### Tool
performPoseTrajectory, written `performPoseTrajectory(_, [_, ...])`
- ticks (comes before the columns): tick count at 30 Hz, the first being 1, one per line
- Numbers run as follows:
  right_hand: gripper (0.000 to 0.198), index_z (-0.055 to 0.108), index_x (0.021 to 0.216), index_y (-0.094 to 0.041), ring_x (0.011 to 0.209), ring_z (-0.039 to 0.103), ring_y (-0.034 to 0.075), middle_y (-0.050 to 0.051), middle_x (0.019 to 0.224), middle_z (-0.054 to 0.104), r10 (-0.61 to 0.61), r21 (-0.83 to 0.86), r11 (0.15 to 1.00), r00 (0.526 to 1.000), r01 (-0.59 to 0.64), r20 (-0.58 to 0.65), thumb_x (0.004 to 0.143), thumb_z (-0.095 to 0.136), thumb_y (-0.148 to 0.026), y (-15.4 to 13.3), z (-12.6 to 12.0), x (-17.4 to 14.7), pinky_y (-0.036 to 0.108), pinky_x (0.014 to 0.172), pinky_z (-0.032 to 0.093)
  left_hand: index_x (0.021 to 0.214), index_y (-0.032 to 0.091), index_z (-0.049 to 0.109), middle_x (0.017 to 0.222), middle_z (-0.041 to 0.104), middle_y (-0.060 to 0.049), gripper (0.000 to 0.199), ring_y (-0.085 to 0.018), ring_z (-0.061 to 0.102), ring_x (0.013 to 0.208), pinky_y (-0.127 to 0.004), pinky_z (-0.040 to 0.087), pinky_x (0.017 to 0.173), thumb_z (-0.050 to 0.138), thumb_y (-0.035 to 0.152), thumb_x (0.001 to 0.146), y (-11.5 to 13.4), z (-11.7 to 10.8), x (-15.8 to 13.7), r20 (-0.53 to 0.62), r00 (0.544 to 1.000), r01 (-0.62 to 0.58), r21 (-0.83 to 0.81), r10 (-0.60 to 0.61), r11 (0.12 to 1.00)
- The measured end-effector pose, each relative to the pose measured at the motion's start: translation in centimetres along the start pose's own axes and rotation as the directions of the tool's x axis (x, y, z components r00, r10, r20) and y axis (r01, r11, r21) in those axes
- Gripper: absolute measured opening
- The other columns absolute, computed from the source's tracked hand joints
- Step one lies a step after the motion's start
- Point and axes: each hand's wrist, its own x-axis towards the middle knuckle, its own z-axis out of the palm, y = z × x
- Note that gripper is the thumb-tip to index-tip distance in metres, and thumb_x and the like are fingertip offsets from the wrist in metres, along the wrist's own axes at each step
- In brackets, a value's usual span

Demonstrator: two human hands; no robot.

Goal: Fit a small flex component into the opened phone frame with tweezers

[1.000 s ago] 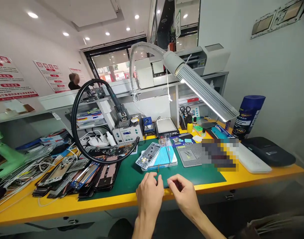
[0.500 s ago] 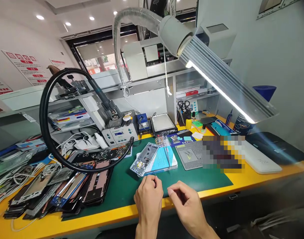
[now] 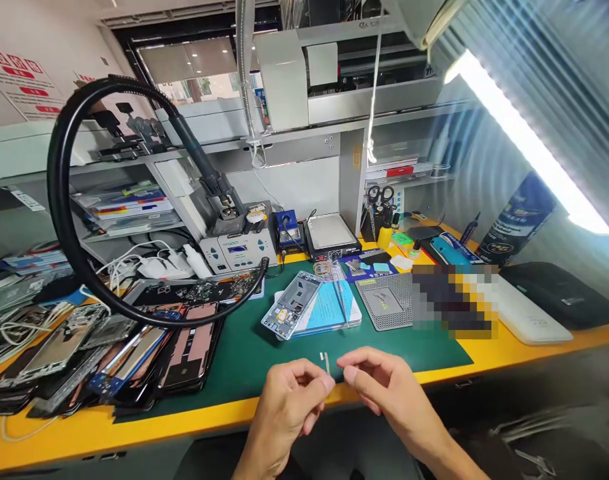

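Observation:
My left hand point(image 3: 295, 403) pinches a small thin whitish strip point(image 3: 327, 361) with a bent top, held upright above the front of the green mat point(image 3: 399, 357). Just right of it is my right hand point(image 3: 384, 383), thumb and forefinger closed together; whatever may be between the tips is too small to make out. The two hands are apart. Beyond them an opened phone frame point(image 3: 293, 305) leans on a blue and white box point(image 3: 329, 310). Tweezers point(image 3: 341, 293) lie across that box.
Stacked phone parts point(image 3: 184, 350) cover the left side. A black hose point(image 3: 59, 220) loops above them from the grey soldering station point(image 3: 242, 252). To the right lie a perforated metal plate point(image 3: 384, 300) and a white slab point(image 3: 529, 317). A bright lamp point(image 3: 529, 133) hangs at upper right.
My left hand has turned, and the whitish strip now shows in its fingertips. My right hand's fingertips have closed together. The camera view has tilted down and moved nearer the lamp.

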Motion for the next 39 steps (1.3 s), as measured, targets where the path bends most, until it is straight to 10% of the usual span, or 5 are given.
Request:
performPoseTrajectory(9, [0.016,0.073,0.075,-0.016,0.061,0.051,0.012,0.000,0.068,0.066,0.118,-0.012,0.993,0.966,-0.119,0.232,0.083,0.072,-0.030,-3.4,0.8,0.5,0.024,0.058,0.041,0.067,0.017,0.063,0.050,0.047,0.007,0.013,-0.007,0.038,0.040,-0.020,0.031,0.038,0.070,0.026,0.073,1.1,-1.7,-1.7,0.177,0.983,0.037,0.098,-0.054,0.995])
performPoseTrajectory(24, [0.019,0.062,0.069,-0.016,0.049,0.045,0.008,-0.003,0.060,0.057,0.259,0.099,0.958,0.961,-0.268,0.092,0.078,0.065,-0.033,-1.5,4.5,-0.4,0.022,0.047,0.027,0.078,0.015,0.069,0.064,0.060,0.000,0.033,-0.007,0.045,0.043,-0.021,0.031,0.042,0.066,0.048,0.084,-0.1,-4.8,-4.1,0.066,0.997,-0.040,0.062,0.035,0.997])
performPoseTrajectory(39, [0.023,0.072,0.078,-0.016,0.059,0.049,0.011,-0.002,0.065,0.061,0.251,-0.138,0.965,0.933,-0.222,0.258,0.084,0.076,-0.038,-2.2,2.4,0.4,0.023,0.054,0.038,0.067,0.020,0.061,0.053,0.046,0.006,0.017,-0.010,0.037,0.044,-0.023,0.031,0.042,0.062,0.036,0.073,0.4,-4.5,-3.5,0.025,0.999,0.036,0.182,-0.041,0.983])
